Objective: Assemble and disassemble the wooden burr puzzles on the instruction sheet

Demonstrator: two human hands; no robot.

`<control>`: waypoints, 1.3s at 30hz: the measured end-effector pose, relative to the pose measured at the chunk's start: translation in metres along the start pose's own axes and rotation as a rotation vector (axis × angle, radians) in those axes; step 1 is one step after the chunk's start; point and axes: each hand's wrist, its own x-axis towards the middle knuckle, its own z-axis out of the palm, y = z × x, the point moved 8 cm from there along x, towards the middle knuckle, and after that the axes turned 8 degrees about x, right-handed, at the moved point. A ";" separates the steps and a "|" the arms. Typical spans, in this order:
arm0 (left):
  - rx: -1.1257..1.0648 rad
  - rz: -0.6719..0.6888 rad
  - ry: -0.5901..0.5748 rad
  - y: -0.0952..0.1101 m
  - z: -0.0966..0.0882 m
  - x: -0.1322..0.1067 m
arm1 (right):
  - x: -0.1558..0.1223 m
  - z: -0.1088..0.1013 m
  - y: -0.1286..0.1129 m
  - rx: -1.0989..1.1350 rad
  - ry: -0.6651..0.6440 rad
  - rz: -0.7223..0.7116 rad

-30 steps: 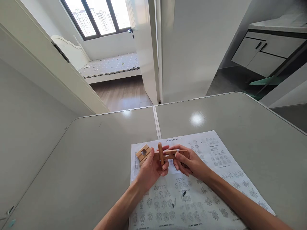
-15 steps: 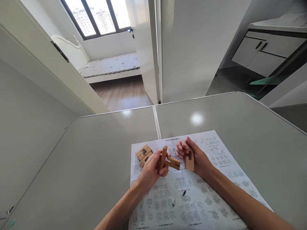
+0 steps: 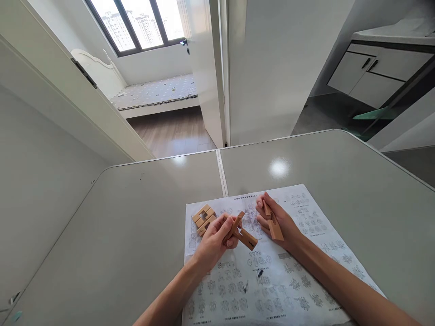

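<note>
My left hand (image 3: pixel 217 233) is closed around wooden puzzle pieces (image 3: pixel 248 239), two of them crossed, with a dark mark on the one that points right. Apart from it, my right hand (image 3: pixel 272 215) grips a notched wooden puzzle piece (image 3: pixel 276 230), tilted, its lower end sticking out below the fingers. Both hands are above a printed sheet (image 3: pixel 234 271) covered with small diagrams. Just behind my left hand, several more wooden blocks (image 3: pixel 204 216) lie together on the sheet, partly hidden by that hand.
The sheet lies on a grey-green table (image 3: pixel 152 217) with a seam (image 3: pixel 222 174) down its middle. Past the far edge are an ajar door (image 3: pixel 204 68), a bed (image 3: pixel 159 93) by a window, and white cabinets (image 3: pixel 380 74) at the right.
My right hand has turned its piece, so the notched face now shows edge-on and slanted. The crossed pieces in my left hand have tilted, the marked one pointing further down.
</note>
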 end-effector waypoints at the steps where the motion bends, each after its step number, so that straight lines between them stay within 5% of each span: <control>1: 0.005 -0.002 0.001 0.000 0.000 0.000 | 0.000 0.000 0.000 -0.020 0.013 -0.003; 8: 0.028 -0.009 -0.001 0.000 0.000 0.000 | -0.005 0.014 -0.001 -0.047 -0.098 -0.031; 17: 0.015 -0.013 0.014 -0.002 -0.001 0.001 | 0.000 0.005 0.009 -0.025 -0.169 0.047; 39: 0.112 -0.018 -0.043 -0.006 0.002 0.001 | -0.003 0.011 0.012 -0.135 -0.188 0.066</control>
